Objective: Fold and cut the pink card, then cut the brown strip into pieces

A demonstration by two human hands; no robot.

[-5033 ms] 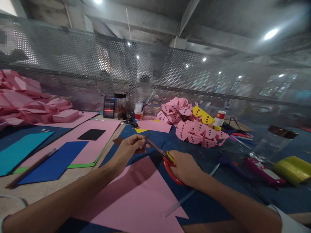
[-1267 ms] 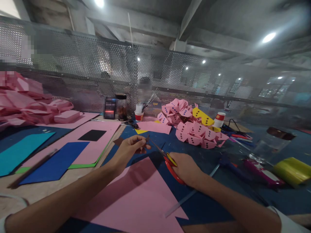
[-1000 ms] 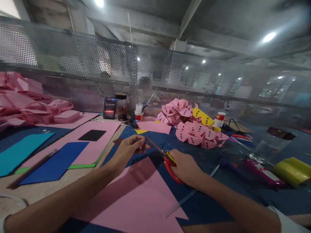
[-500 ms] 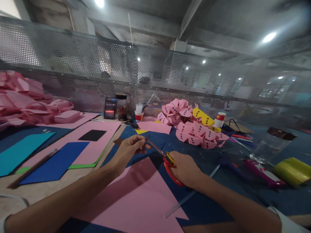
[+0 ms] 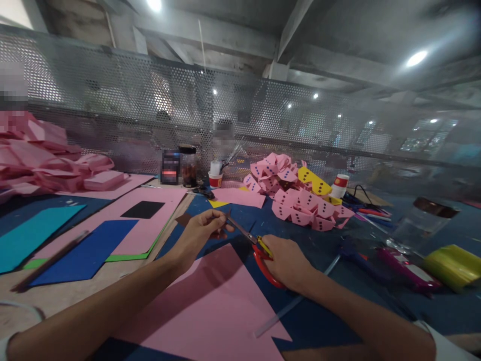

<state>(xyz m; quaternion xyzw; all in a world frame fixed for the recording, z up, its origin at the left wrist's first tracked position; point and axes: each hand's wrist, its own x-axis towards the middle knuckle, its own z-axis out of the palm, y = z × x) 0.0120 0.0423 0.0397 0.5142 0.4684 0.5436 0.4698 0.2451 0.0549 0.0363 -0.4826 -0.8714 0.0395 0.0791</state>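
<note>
Single head view: looks from your head, forward and slightly down, close over the surface (image 5: 233, 203); both your forearms enter at the bottom, mesh screen (image 5: 240, 110) and ceiling (image 5: 233, 25) beyond.

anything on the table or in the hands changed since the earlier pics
Nothing visibly changed: nothing clearly moved, was taken hold of or let go. The right hand still holds the scissors, the left hand stays at their tips, and the large pink sheet lies as it was.
</note>
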